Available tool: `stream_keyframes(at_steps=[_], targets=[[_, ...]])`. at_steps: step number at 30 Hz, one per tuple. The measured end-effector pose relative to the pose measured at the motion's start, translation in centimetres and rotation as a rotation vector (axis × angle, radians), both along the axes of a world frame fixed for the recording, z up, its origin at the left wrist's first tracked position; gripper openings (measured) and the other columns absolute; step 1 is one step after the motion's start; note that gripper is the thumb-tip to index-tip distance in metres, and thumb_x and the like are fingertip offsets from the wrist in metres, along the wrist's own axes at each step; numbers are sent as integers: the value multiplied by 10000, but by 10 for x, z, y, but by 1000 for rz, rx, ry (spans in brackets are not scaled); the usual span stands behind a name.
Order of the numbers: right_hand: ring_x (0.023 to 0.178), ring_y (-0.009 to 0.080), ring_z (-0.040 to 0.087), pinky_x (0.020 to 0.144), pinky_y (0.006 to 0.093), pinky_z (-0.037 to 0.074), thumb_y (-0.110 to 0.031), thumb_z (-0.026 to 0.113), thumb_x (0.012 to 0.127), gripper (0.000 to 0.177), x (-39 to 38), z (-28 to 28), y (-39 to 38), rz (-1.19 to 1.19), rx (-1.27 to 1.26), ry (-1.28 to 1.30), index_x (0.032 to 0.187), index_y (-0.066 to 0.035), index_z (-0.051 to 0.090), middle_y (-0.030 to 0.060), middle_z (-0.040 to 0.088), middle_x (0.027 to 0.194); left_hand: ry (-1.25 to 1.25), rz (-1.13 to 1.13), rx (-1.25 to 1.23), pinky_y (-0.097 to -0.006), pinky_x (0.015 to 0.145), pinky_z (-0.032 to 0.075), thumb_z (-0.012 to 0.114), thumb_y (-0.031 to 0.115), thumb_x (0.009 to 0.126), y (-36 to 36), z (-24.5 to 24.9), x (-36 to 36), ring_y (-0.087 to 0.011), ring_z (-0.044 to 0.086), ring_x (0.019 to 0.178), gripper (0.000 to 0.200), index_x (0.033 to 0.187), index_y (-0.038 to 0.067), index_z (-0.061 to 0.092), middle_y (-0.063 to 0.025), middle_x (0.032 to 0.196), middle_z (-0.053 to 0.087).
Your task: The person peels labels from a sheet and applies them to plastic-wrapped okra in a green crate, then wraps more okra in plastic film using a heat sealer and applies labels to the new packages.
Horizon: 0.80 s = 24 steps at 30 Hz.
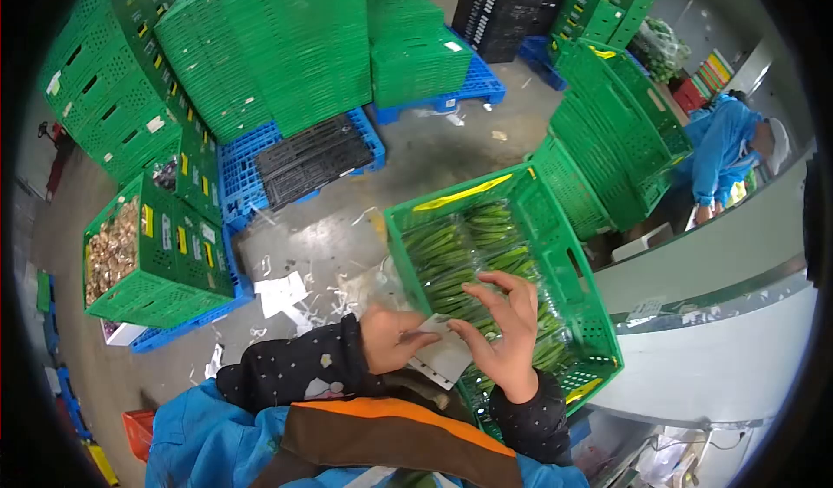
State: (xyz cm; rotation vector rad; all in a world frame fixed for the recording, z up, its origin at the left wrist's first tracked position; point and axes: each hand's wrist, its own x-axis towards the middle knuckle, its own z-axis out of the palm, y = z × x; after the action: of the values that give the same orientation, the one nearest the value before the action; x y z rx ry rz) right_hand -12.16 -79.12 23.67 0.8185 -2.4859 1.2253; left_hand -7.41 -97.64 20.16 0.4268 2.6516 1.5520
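My left hand (389, 339) is closed on a white paper label (444, 356), with the thumb along its edge. My right hand (505, 336) has its thumb at the label's upper corner, while the fingers are spread apart above it. Both hands are over the near side of a green crate (590, 301). Inside the crate, clear-wrapped packs of long green vegetables (438, 249) lie in rows; their exact kind is hard to tell. A yellow strip (462, 191) marks the crate's far rim. My right hand and sleeve hide part of the packs.
Tall stacks of green crates (295, 45) stand on blue pallets (247, 171). A black folded crate (314, 160) lies ahead. At left is a crate of brown produce (113, 249). Paper scraps (282, 294) litter the floor. Another person (724, 145) works at the right beyond a white curved surface (711, 340).
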Motion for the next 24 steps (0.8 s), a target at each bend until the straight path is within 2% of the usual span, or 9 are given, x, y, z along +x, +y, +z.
stream_keyframes(at_steps=[7, 9, 10, 15, 17, 18, 19, 20, 24], targets=[[832, 269, 536, 743, 369, 422, -50, 738, 556, 236, 16, -24, -11, 89, 67, 288, 755, -133, 641, 36, 599, 911, -139, 1, 64, -285, 552, 460, 612, 169, 829, -2, -10, 9, -161, 605, 592, 155, 884, 26, 636, -150, 675, 607], [801, 268, 546, 741, 378, 420, -30, 736, 564, 256, 23, -23, -13, 177, -19, 269, 781, -119, 633, 37, 608, 904, -102, 46, 121, -324, 519, 446, 637, 176, 788, 0, -21, 9, -246, 594, 576, 155, 808, 23, 631, -166, 634, 578], [792, 264, 554, 720, 368, 430, -14, 735, 569, 297, 23, -19, -15, 87, -49, 153, 833, -91, 623, 51, 620, 862, -64, 91, 179, -363, 485, 433, 663, 184, 746, 2, -24, 10, -330, 584, 559, 170, 731, 19, 626, -183, 592, 549], [794, 232, 557, 716, 321, 431, 9, 729, 589, 303, 22, -21, -6, 5, 47, 55, 856, -53, 600, 76, 617, 755, -170, 96, 138, -326, 481, 436, 651, 168, 762, -2, -17, 12, -291, 574, 528, 151, 763, 18, 638, -173, 602, 573], [781, 237, 574, 720, 353, 435, 8, 700, 614, 295, 24, -27, 4, 199, -248, -235, 887, -72, 624, 52, 601, 758, -195, 82, 26, -304, 487, 444, 639, 150, 781, -11, -15, 11, -247, 582, 507, 139, 783, 11, 646, -156, 609, 599], [718, 183, 573, 684, 301, 451, 70, 656, 640, 232, 9, -43, 21, 56, -375, -182, 827, -64, 626, 45, 607, 767, -162, 157, 158, -279, 517, 452, 617, 126, 805, -18, -14, 12, -178, 580, 541, 133, 814, -4, 647, -122, 644, 625], [717, 123, 567, 673, 246, 445, 95, 634, 675, 279, -3, -49, 37, -147, -769, -554, 910, -50, 596, 38, 612, 783, -127, 237, 290, -255, 548, 459, 595, 101, 830, -26, -14, 13, -109, 579, 576, 132, 844, -20, 648, -89, 679, 651], [710, 97, 562, 654, 210, 432, 112, 618, 702, 373, -25, -73, 59, -283, -939, -504, 1034, -34, 530, 31, 614, 793, -157, 273, 356, -241, 583, 459, 580, 86, 842, -36, -14, 15, -81, 565, 637, 140, 875, -35, 642, -67, 723, 654], [713, 102, 567, 642, 233, 430, 55, 660, 714, 461, -68, -218, 121, -401, -568, -657, 1119, -45, 464, 44, 613, 778, -233, 419, 322, -220, 630, 446, 568, 70, 851, -69, -20, 32, -56, 546, 697, 159, 929, -54, 631, -40, 767, 650]])
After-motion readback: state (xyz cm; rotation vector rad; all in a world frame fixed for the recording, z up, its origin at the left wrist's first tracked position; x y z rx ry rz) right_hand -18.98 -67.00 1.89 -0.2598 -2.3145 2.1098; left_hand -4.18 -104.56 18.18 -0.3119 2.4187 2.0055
